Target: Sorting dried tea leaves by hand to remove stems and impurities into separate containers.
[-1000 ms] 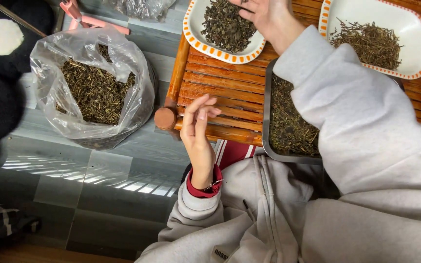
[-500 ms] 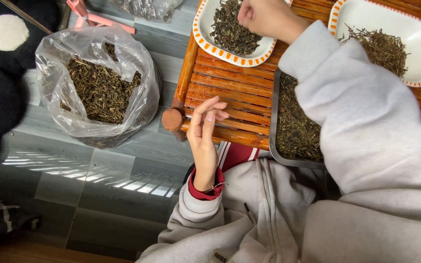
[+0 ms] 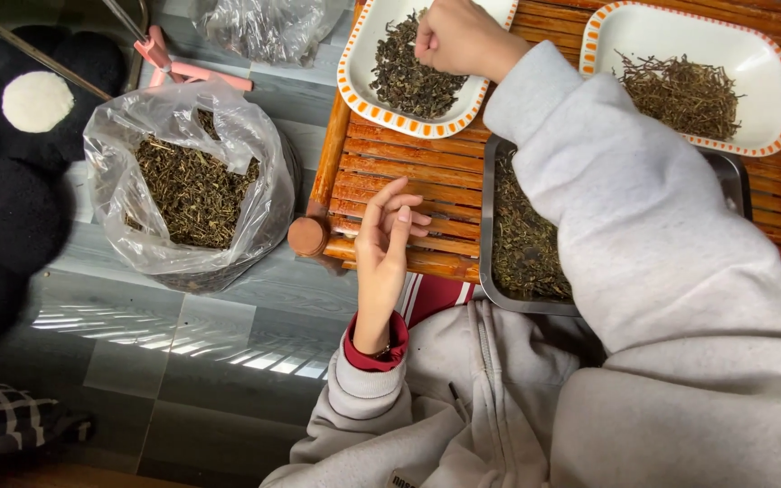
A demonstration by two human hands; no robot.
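Note:
My right hand [image 3: 459,36] reaches across to an oval white dish with an orange rim [image 3: 361,68]. Its fingers are bunched down on the dark dried leaves [image 3: 407,77] piled in that dish. My left hand [image 3: 389,237], with a red cuff at the wrist, rests on the near edge of a slatted wooden tray [image 3: 409,172]. The fingers are loosely apart and hold nothing. A metal tray of dried leaves [image 3: 524,244] lies under my right forearm. A second orange-rimmed dish [image 3: 761,63] holds lighter dried stems [image 3: 680,90].
A clear plastic bag of dried leaves [image 3: 187,176] stands on the tiled floor left of the wooden tray. A small brown round lid [image 3: 307,237] lies by the tray's corner. Another plastic bag [image 3: 264,27], pink tongs [image 3: 183,65] and a black-and-white plush [image 3: 20,136] lie further left.
My right hand has stayed over the left dish and sunk a little onto the leaves. My left hand's fingers have spread slightly. The view has shifted a bit.

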